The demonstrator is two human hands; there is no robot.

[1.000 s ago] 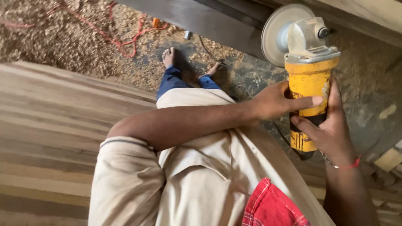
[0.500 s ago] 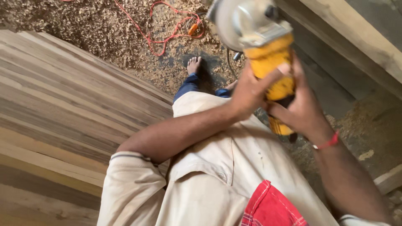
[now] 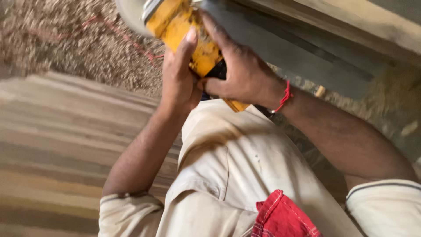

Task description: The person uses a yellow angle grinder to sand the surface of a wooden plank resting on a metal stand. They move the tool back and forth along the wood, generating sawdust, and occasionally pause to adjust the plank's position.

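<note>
Both hands and the tool have swung leftward and upward across the view since half a second ago, so that the yellow angle grinder (image 3: 188,35), which then sat right of centre with its whole grey head showing, now lies at the top left-centre with its disc (image 3: 131,15) cut by the upper edge and blurred. At the far left the striped wooden panel (image 3: 61,149) spreads from the left edge toward the person's body, its near edge running slantwise just under the left forearm, and it offers broad flat room on that side. Above it the sawdust-covered floor (image 3: 66,48) shows a blurred red cord (image 3: 118,33), well apart from the hands. The left hand (image 3: 177,77) wraps the grinder's body from below, fingers pressed around it with one fingertip lying up along the yellow casing. The right hand (image 3: 239,72) clasps the rear of the same body from the right, fingers curled tight over the dark part near the handle; a red thread bracelet (image 3: 284,97) circles its wrist. Below, the beige shirt (image 3: 237,175) fills the middle, with a red cloth (image 3: 283,217) at the bottom edge. On the right a long grey timber beam (image 3: 315,48) slants across the top, closing that side near the right forearm.
</note>
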